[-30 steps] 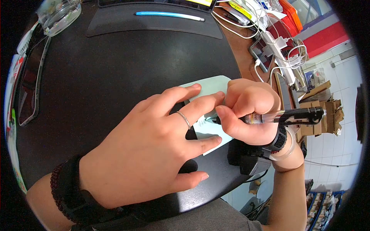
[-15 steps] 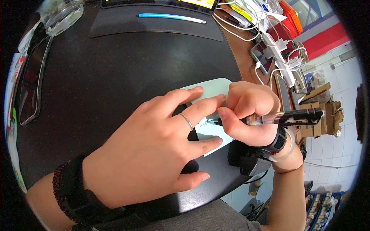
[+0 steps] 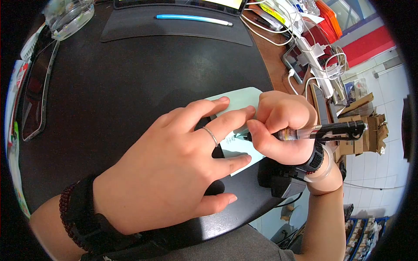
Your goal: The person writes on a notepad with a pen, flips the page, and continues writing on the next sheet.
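A pale green sheet of paper (image 3: 239, 98) lies on the black desk surface (image 3: 143, 74). My left hand (image 3: 170, 165), with a ring on one finger, rests across it; the fingers are spread and several fingertips press on the sheet. In my right hand (image 3: 285, 126) a black and clear pen (image 3: 335, 131) is gripped, its tip down on the paper beside small handwritten marks (image 3: 230, 140). The pen's tip is partly behind my fingers. Under my right wrist sits a black device (image 3: 287, 185), only partly visible.
A tablet in a dark folio cover (image 3: 174, 30) stands at the back, with a blue-white stylus (image 3: 193, 20) on its flap. A phone (image 3: 39, 91) and a glass jar (image 3: 69, 19) are at the left. White cables and a power strip (image 3: 314, 65) crowd the right.
A few more pen strokes show on the paper near the tip. My right hand has shifted very slightly, while my left hand holds its place. The tablet's screen content differs.
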Demonstrator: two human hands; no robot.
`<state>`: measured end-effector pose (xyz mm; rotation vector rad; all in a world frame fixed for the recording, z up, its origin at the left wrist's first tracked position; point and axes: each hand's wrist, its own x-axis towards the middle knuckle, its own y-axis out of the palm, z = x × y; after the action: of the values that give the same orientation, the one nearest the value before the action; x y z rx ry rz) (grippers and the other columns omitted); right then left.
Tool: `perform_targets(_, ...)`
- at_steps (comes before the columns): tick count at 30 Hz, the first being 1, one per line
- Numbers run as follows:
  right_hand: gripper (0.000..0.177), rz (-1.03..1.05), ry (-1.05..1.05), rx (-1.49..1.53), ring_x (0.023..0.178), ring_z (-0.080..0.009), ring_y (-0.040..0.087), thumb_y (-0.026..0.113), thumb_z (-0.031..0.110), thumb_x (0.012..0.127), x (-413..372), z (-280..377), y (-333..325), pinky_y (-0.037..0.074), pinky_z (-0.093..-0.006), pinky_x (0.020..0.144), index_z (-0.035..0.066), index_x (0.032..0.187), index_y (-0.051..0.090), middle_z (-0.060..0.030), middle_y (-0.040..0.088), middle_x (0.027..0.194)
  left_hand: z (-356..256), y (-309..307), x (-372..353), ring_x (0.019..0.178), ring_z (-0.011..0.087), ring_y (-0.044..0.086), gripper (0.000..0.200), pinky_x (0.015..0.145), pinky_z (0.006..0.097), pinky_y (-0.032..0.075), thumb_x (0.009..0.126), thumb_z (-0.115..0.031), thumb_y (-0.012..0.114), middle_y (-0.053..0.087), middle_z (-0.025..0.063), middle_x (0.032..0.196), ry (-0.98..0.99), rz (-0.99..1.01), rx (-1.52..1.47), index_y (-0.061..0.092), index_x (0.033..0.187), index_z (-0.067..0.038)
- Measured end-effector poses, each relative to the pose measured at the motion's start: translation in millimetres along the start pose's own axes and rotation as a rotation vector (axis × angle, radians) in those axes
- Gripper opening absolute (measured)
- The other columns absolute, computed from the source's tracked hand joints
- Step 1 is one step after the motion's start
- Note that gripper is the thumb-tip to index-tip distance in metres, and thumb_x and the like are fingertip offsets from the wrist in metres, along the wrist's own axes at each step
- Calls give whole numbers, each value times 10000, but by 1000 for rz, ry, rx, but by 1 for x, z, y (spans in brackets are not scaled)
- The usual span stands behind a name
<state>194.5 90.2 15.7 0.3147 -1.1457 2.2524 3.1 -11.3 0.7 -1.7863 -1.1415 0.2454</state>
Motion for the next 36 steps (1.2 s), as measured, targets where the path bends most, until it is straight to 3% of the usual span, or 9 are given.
perform_targets(36,310,-12,2,-21,468,-209,443,667,6,724,-3,-2,-2,336,-305,441,74,581,400,-35,426,531,-1,-2,0,1237,373,392,446,999,475,365,664,-363,733,435,136,1333,-2,11,11,676,1085,-224)
